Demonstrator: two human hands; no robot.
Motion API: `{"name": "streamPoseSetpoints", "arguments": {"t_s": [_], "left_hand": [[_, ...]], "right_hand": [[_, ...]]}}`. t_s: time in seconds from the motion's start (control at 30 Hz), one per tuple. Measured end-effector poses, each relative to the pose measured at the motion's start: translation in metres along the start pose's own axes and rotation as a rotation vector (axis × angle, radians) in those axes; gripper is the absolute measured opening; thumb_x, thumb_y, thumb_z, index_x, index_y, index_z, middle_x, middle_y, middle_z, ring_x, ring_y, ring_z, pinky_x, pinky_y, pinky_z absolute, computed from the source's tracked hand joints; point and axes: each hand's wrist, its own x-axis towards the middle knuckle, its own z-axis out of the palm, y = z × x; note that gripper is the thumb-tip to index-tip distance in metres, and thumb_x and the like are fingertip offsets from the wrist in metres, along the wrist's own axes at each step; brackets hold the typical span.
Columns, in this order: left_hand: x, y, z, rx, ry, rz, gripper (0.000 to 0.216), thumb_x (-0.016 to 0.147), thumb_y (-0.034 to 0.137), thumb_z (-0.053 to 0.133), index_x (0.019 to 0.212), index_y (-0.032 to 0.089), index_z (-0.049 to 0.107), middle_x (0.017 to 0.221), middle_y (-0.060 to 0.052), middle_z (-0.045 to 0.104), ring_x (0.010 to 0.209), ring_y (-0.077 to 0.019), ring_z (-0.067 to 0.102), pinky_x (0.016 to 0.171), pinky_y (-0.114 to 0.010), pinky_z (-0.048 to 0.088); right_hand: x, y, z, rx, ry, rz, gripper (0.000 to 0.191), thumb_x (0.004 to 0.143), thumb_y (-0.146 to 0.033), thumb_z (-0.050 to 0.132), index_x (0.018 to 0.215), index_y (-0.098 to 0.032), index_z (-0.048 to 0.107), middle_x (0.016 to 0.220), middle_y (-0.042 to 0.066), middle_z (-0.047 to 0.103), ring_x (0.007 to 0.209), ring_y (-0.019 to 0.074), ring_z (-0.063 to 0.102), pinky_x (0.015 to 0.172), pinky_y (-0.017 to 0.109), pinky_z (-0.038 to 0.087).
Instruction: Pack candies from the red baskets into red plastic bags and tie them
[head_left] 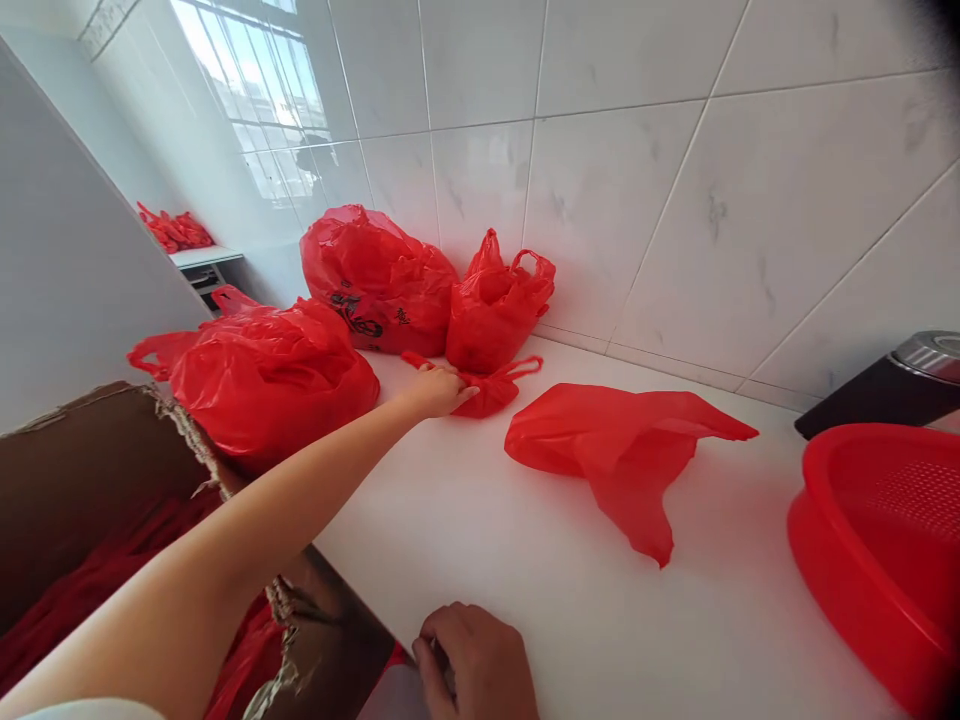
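My left hand [436, 391] reaches across the white counter with its fingers closed on a small, low red plastic bag [489, 393], one loop handle sticking out to the right. Just behind it stands an upright red plastic bag [495, 310]. Close to the front edge of the counter, my right hand [480, 660] is curled, its fingers bent under; what they hold, if anything, is hidden. A flat, loose red plastic bag [630, 440] lies spread out to the right of the small one.
Full red bags stand at left [270, 375] and against the tiled wall [375, 275]. A torn cardboard box [67, 440] with red material inside stands below left. At right are a red plastic basket [832, 500] and a black-and-silver object [877, 385].
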Motion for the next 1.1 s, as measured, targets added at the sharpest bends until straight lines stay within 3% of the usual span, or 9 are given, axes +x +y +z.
{"name": "streamPoseSetpoints", "arguments": {"t_s": [0.23,0.4,0.57,0.7,0.77,0.87,0.97,1.03,1.1], "left_hand": [[0.003,-0.006,0.004,-0.091,0.087,-0.056,0.034,0.092,0.039,0.051,0.118,0.02,0.061,0.124,-0.01,0.059,0.114,-0.026,0.054,0.095,-0.043,0.043],[0.014,0.002,0.008,-0.176,-0.04,-0.05,0.032,0.091,0.036,0.057,0.116,0.016,0.059,0.115,-0.009,0.062,0.098,-0.021,0.062,0.084,-0.043,0.052],[-0.003,-0.003,-0.039,-0.286,-0.015,-0.06,0.019,0.086,0.032,0.061,0.095,0.015,0.065,0.09,-0.004,0.067,0.085,-0.0186,0.064,0.075,-0.033,0.051],[-0.076,-0.023,-0.121,-0.43,0.044,-0.127,0.031,0.086,0.037,0.053,0.107,0.016,0.062,0.096,-0.001,0.068,0.089,-0.0182,0.065,0.072,-0.028,0.05],[-0.128,-0.032,-0.164,-0.728,0.019,-0.182,0.039,0.082,0.037,0.057,0.114,0.014,0.06,0.099,-0.002,0.066,0.094,-0.0195,0.065,0.078,-0.031,0.05],[-0.206,-0.051,-0.207,-0.971,-0.053,-0.418,0.053,0.077,0.036,0.062,0.124,0.012,0.054,0.102,0.0,0.065,0.094,-0.0202,0.065,0.08,-0.038,0.05],[-0.276,-0.086,-0.208,-0.987,-0.24,-0.723,0.059,0.071,0.04,0.066,0.122,0.011,0.055,0.1,0.0,0.068,0.088,-0.0197,0.064,0.077,-0.036,0.052],[-0.316,-0.115,-0.185,-0.87,-0.415,-0.859,0.054,0.069,0.041,0.069,0.112,0.01,0.061,0.093,0.002,0.07,0.084,-0.0177,0.063,0.076,-0.031,0.052],[-0.349,-0.141,-0.149,-0.608,-0.452,-0.982,0.042,0.063,0.033,0.077,0.097,0.01,0.067,0.084,0.003,0.07,0.079,-0.0157,0.063,0.073,-0.027,0.052]], "right_hand": [[0.001,-0.003,0.001,0.022,0.02,0.036,0.011,0.074,-0.015,0.049,0.075,-0.024,0.056,0.063,-0.006,0.061,0.053,0.0103,0.055,0.051,0.023,0.031],[0.0,-0.001,0.001,0.05,0.023,0.061,0.011,0.075,-0.016,0.05,0.075,-0.024,0.057,0.065,-0.005,0.063,0.056,0.0103,0.057,0.054,0.021,0.034],[0.002,-0.004,-0.005,0.049,-0.023,0.081,0.011,0.08,-0.017,0.051,0.076,-0.023,0.059,0.067,-0.005,0.063,0.058,0.0106,0.057,0.057,0.022,0.035],[0.0,-0.008,-0.013,0.038,-0.104,0.085,0.013,0.087,-0.021,0.049,0.079,-0.022,0.059,0.069,-0.004,0.063,0.062,0.0115,0.058,0.06,0.022,0.037],[-0.001,-0.007,-0.016,0.039,-0.123,0.068,0.015,0.09,-0.024,0.048,0.081,-0.022,0.059,0.072,-0.003,0.063,0.063,0.0116,0.058,0.061,0.022,0.038],[-0.001,-0.004,-0.018,0.041,-0.147,0.05,0.017,0.093,-0.029,0.047,0.084,-0.023,0.06,0.073,-0.003,0.065,0.06,0.011,0.058,0.059,0.022,0.039],[0.0,-0.003,-0.02,0.027,-0.183,0.066,0.02,0.093,-0.033,0.047,0.085,-0.024,0.062,0.071,-0.004,0.065,0.054,0.0097,0.056,0.054,0.021,0.04],[0.0,-0.004,-0.022,0.007,-0.194,0.072,0.022,0.094,-0.035,0.046,0.084,-0.024,0.062,0.071,-0.004,0.065,0.054,0.0096,0.057,0.054,0.02,0.041],[0.0,-0.005,-0.023,-0.021,-0.197,0.06,0.024,0.094,-0.038,0.045,0.084,-0.024,0.063,0.072,-0.003,0.066,0.054,0.0098,0.057,0.053,0.02,0.042]]}}
